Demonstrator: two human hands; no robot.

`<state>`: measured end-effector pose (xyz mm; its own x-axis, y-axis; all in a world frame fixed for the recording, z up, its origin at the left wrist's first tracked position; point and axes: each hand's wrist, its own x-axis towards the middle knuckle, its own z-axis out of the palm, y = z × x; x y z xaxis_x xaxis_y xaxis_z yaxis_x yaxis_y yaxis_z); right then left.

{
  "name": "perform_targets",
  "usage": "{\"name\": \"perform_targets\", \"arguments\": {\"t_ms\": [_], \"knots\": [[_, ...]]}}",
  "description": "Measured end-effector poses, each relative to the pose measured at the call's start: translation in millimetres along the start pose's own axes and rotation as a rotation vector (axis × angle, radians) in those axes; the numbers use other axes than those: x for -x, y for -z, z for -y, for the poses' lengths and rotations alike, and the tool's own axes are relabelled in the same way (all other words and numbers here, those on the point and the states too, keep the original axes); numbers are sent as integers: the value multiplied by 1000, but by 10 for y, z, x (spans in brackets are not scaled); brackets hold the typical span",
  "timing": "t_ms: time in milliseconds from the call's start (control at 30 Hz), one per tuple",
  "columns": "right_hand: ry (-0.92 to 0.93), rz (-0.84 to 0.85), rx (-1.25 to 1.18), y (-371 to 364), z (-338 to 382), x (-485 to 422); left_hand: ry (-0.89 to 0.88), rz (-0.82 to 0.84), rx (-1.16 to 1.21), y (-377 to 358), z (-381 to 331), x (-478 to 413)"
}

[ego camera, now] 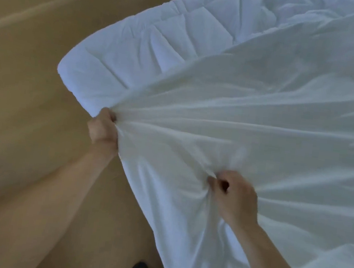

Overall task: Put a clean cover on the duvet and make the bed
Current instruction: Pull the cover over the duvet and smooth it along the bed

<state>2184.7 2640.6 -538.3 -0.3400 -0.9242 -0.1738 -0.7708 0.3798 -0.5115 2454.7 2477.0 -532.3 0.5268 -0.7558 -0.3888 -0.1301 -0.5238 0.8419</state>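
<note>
Right hand (234, 196): pinches cover (262, 122) edge.
Left hand (103, 129): fist clamped on bunched cover.
Duvet (136, 55): corner bare.
Tip: draw both grips evenly over that corner.

bed (117, 64) with quilted white top on tan floor (31, 93), wrinkled white cover (261, 133) partly over it

1. Left hand (103, 128) reaches out on a bare, nearly straight arm, fingers clenched in a fist round a bunch of the white cover (261, 133)
2. Right hand (235, 199) is nearer the body, thumb and fingers pinching a fold of the cover
</note>
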Motion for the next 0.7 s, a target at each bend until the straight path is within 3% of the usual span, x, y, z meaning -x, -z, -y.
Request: {"name": "perform_targets", "arguments": {"t_ms": [67, 100, 200, 233, 267, 333, 400, 467, 533, 567, 600, 633, 700], "knots": [[-61, 322, 244, -118, -43, -12, 150, 264, -147, -22, 172, 182], [-79, 341, 254, -118, -11, -58, 252, 416, -213, 8, 184, 243], [-70, 43, -49, -129, 234, -142, 479, 722, -76, 120, 128, 95], [-115, 44, -193, -164, 350, -157, 519, 776, 35, 104, 91, 54], [-185, 115, -341, -215, 482, -170, 531, 821, 111, 70, 102, 2], [-294, 264, -560, -337, 776, -227, 488, 917, 28, -18, 79, 19], [-315, 272, -648, -414, 1082, -342, 412, 1294, -211, -118, 156, 89], [-357, 229, -503, -510, 1308, -474, 314, 1587, -406, -180, 298, 74], [-347, 218, -134, -589, 1509, -615, 231, 1587, -506, -141, 329, -12], [-357, 217, -96, -635, 1580, -683, 223, 1582, -521, -95, 345, -126], [-410, 210, -195, -679, 1632, -753, 250, 1577, -524, -21, 324, -275], [-502, 187, -442, -710, 1685, -805, 296, 1524, -499, 58, 307, -464], [-645, 59, -1022, -681, 1848, -825, 432, 1189, -404, 192, 274, -971]]}}
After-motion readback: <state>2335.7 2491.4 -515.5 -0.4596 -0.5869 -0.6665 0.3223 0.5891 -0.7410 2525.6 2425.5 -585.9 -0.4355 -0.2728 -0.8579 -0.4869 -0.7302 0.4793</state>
